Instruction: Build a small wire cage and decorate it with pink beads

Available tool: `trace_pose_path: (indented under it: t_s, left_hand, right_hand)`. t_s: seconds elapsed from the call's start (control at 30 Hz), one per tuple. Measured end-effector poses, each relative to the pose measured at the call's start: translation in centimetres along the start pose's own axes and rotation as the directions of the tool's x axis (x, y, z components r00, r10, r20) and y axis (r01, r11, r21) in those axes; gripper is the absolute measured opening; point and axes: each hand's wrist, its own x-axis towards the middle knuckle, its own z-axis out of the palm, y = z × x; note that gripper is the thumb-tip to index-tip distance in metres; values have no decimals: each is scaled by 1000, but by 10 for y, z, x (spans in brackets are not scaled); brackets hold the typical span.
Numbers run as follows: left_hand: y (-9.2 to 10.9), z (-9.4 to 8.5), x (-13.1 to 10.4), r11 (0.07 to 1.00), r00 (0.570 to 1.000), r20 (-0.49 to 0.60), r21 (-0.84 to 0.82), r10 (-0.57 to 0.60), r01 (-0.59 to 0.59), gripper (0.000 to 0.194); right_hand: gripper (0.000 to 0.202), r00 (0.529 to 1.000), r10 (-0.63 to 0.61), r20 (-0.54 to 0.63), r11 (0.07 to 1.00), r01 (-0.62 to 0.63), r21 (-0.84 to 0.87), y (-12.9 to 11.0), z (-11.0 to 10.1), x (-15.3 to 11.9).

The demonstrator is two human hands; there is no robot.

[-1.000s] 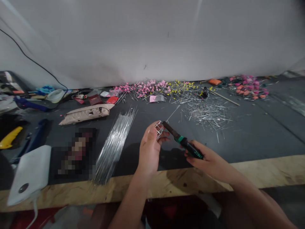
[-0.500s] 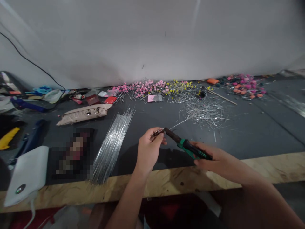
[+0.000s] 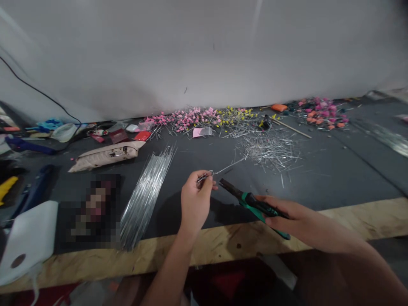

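My left hand (image 3: pixel 196 202) is closed in a pinch on a small metal piece (image 3: pixel 204 176), which my fingers partly cover. From it a thin wire (image 3: pixel 230 165) stretches up and right toward a loose heap of short wires (image 3: pixel 270 148). Wrapped in my right hand (image 3: pixel 290 212) are pliers (image 3: pixel 234 190) with green and black handles. Their dark jaws point at my left hand and stand a little apart from the metal piece. Left of my hands lies a bundle of long straight silver wires (image 3: pixel 148 195).
Pink and yellow flower-tipped wires (image 3: pixel 194 118) lie along the wall, with magenta and orange ones (image 3: pixel 328 112) farther right. On the left are a beige package (image 3: pixel 106 156), a white power bank (image 3: pixel 30 238) with a cable, and blue-handled tools (image 3: pixel 38 182). A wooden edge (image 3: pixel 232 242) fronts the table.
The pliers have drawn back right and down from the metal piece, and their handles have spread. My left hand still grips the piece. The whole view has shifted slightly.
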Motion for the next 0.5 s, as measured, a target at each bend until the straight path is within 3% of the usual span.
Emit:
trace_pose_path:
  t_s: [0.13,0.27,0.37,0.5]
  left_hand:
    - [4,-1,3,975,996,-19,-207,-87,81,15]
    - [11,-2,3,887,977,84,-411,-194,211,14]
    - [14,-3,0,840,956,167,-458,-240,291,13]
    - [14,-1,-5,803,928,247,-470,-280,367,12]
  right_hand:
    - [41,1000,-30,7,997,30,-66,1,-5,2]
    - [26,995,-51,-80,981,35,-193,12,-8,16]
    - [17,979,-67,-192,955,8,-296,24,-7,31]
    - [19,970,-100,-220,928,11,-373,24,-3,43]
